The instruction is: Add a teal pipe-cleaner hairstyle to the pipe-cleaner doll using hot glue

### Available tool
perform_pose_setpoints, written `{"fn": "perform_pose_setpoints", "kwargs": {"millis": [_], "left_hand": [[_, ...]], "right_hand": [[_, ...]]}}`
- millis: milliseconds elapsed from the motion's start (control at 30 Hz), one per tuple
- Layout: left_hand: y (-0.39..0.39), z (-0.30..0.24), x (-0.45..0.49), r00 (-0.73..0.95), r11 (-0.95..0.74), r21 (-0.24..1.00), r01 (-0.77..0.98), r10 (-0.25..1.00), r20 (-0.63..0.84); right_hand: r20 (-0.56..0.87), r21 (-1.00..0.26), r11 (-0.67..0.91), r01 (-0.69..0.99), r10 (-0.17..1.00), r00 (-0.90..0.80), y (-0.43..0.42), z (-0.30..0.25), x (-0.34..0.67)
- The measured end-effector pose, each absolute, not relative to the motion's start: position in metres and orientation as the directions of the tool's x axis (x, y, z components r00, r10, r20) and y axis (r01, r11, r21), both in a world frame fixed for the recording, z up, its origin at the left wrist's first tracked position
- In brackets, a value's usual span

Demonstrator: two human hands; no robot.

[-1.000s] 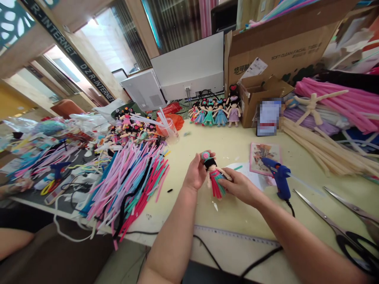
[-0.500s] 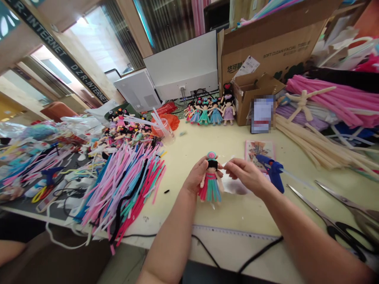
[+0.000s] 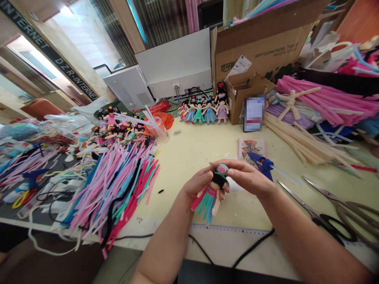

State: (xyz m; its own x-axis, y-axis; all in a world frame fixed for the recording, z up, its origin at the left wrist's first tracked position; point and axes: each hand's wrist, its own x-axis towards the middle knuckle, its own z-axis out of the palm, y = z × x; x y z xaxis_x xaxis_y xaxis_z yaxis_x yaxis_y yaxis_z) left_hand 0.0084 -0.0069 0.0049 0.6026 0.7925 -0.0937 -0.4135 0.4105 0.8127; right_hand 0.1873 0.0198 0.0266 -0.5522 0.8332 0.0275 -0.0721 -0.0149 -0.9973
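Observation:
A small pipe-cleaner doll (image 3: 211,196) with black hair, a pink and teal bun and a skirt of red, green and blue strips is tilted over the table. My left hand (image 3: 199,182) is closed around it from the left and behind. At the bun, my right hand (image 3: 244,176) touches the doll's head with thumb and fingers from the right. A blue glue gun (image 3: 262,165) lies just beyond my right hand, beside a small printed card (image 3: 251,148). Part of a clear plastic piece shows under my right hand.
Two pairs of scissors (image 3: 314,213) lie at the right. Bundles of coloured pipe cleaners (image 3: 115,189) cover the left side. Several finished dolls (image 3: 204,110) stand at the back, near a plastic cup (image 3: 160,132), a phone (image 3: 254,113) and cardboard boxes (image 3: 266,51).
My right hand has moved from the doll's side to its head. The doll has tilted, its head now leaning right and its skirt swung left and lower.

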Motion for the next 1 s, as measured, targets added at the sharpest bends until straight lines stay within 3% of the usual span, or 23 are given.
{"fn": "perform_pose_setpoints", "kwargs": {"millis": [133,400,1000], "left_hand": [[-0.007,0.005,0.011,0.642,0.438,0.795,-0.42,0.763,-0.082],[-0.009,0.004,0.018,0.679,0.424,0.771,-0.475,0.734,0.015],[-0.01,0.006,0.018,0.66,0.402,0.783,-0.474,0.751,0.015]], "right_hand": [[0.016,-0.967,-0.158,-0.201,0.748,-0.664,0.024,0.022,0.191],[0.136,-0.903,-0.198,-0.38,0.709,-0.692,0.028,0.015,0.194],[0.046,-0.885,-0.294,-0.362,0.717,-0.696,0.026,0.018,0.192]]}}
